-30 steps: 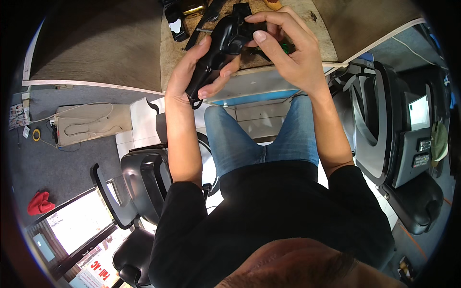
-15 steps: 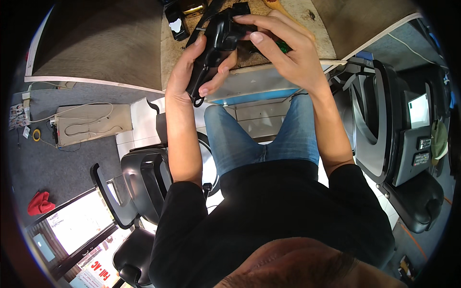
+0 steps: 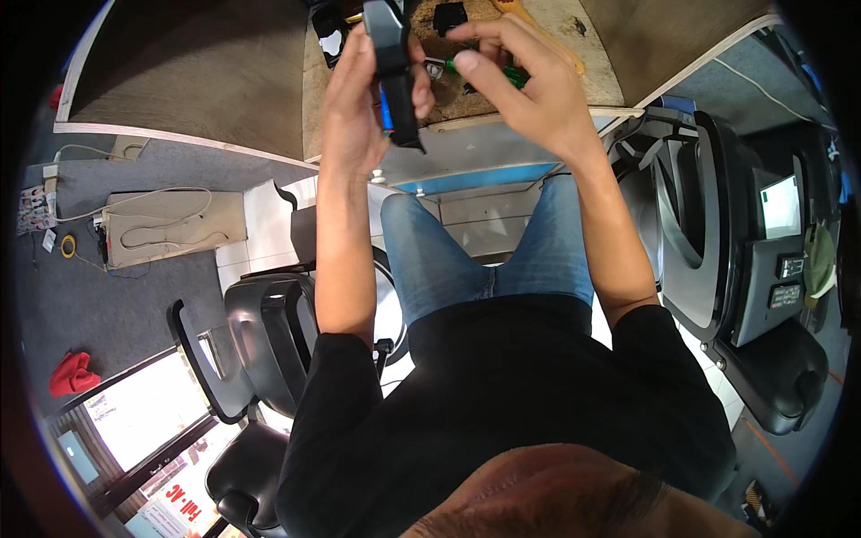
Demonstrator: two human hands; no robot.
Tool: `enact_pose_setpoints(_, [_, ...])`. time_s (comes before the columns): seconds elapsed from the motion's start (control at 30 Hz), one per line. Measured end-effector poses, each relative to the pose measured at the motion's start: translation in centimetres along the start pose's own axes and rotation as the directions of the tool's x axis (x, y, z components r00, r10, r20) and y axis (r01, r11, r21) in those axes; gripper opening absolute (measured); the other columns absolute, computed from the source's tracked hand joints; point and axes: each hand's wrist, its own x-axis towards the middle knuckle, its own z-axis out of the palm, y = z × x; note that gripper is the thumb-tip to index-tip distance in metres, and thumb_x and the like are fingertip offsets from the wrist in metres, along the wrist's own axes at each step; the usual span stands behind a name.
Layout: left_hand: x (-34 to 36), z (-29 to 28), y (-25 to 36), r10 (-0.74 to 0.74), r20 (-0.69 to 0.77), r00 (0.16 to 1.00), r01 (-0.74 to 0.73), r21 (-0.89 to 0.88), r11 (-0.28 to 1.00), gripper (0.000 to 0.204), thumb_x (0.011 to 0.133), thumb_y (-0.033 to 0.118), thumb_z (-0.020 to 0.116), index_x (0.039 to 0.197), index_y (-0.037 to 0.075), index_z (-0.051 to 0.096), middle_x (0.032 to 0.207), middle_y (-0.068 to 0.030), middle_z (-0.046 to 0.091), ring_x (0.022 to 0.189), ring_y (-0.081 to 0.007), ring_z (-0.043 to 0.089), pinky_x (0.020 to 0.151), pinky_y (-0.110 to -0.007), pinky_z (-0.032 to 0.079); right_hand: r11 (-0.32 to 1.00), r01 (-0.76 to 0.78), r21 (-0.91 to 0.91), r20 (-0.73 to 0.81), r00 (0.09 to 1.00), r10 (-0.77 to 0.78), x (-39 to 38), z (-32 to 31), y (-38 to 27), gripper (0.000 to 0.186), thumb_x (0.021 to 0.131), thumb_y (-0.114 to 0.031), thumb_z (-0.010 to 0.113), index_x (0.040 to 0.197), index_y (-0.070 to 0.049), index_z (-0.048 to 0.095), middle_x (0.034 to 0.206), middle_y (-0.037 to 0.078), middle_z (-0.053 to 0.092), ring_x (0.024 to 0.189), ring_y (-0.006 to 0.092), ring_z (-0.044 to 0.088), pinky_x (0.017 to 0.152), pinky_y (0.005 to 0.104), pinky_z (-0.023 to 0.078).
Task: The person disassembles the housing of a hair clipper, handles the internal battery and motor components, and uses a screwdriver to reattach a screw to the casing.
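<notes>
My left hand (image 3: 357, 94) is closed around a black plastic device (image 3: 391, 67), long and narrow, raised over the bench near its front edge. A blue patch shows on the device's lower part beside my palm. My right hand (image 3: 543, 94) is to the right of it, thumb and index finger apart, with no object visibly gripped. Behind its thumb shows a green-handled screwdriver (image 3: 516, 76), its shaft pointing left toward the device. The thumb hides part of the handle, and I cannot tell whether they touch.
On the wooden bench (image 3: 457, 108) lie a small black block (image 3: 450, 16) and a yellow-brown handle-like piece (image 3: 560, 52). Brown panels flank the bench. Black chairs (image 3: 269, 332) stand to my left and right. A cable lies on a beige board (image 3: 175, 224) at left.
My left hand has turned the black device and raised it, so another side with a blue patch shows. My right hand has come away from the device and moved slightly down and right.
</notes>
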Motion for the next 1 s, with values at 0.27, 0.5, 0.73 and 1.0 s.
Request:
enact_pose_setpoints(0.27, [-0.3, 4.4, -1.5, 0.109, -0.176, 0.978, -0.093, 0.093, 0.991, 0.026, 0.109, 0.022, 0.052, 0.131, 0.009, 0.045, 0.110, -0.0172, 0.070, 0.079, -0.0194, 0.070, 0.069, -0.036, 0.064, 0.992, 0.115, -0.047, 0.195, 0.975, -0.103, 0.3, -0.4, -0.1, 0.044, 0.080, -0.044, 0.086, 0.072, -0.006, 0.065, 0.063, 0.003, 0.058, 0.064, 0.0209, 0.059, 0.065, 0.0352, 0.046])
enact_pose_setpoints(0.5, [-1.1, 6.9, -1.0, 0.024, -0.203, 0.979, -0.049, -0.121, 0.991, 0.037, 0.113, 0.032, 0.037, 0.132, 0.004, 0.051, 0.118, -0.0186, 0.070, 0.090, -0.0217, 0.070, 0.082, -0.036, 0.061, 0.983, 0.178, -0.045, 0.111, 0.979, -0.172, 0.1, -0.5, 1.3, 0.042, 0.082, -0.035, 0.085, 0.065, -0.004, 0.063, 0.063, 0.005, 0.061, 0.061, 0.0217, 0.059, 0.062, 0.0338, 0.046])
enact_pose_setpoints(0.73, [-4.2, 6.0, -2.8, -0.072, -0.210, 0.975, 0.029, -0.202, 0.979, 0.034, 0.110, 0.033, 0.048, 0.126, 0.003, 0.054, 0.110, -0.0140, 0.071, 0.086, -0.0214, 0.070, 0.075, -0.037, 0.062, 0.961, 0.275, -0.020, -0.240, 0.932, -0.271, -4.6, -3.0, 1.5, 0.012, 0.089, 0.003, 0.063, 0.077, 0.001, 0.063, 0.069, 0.007, 0.057, 0.064, 0.0180, 0.055, 0.059, 0.0289, 0.043])
enact_pose_setpoints(1.0, [-10.8, 6.4, -6.1, -0.178, -0.196, 0.964, 0.108, -0.322, 0.941, 0.034, 0.111, 0.030, 0.043, 0.128, 0.001, 0.048, 0.108, -0.0175, 0.067, 0.086, -0.0245, 0.070, 0.075, -0.038, 0.060, 0.872, -0.316, 0.374, 0.142, 0.949, 0.283, -16.8, -2.0, -7.1, 0.062, 0.085, -0.012, 0.083, 0.130, 0.000, 0.042, 0.087, 0.008, 0.064, 0.077, 0.0149, 0.063, 0.073, 0.0287, 0.050])
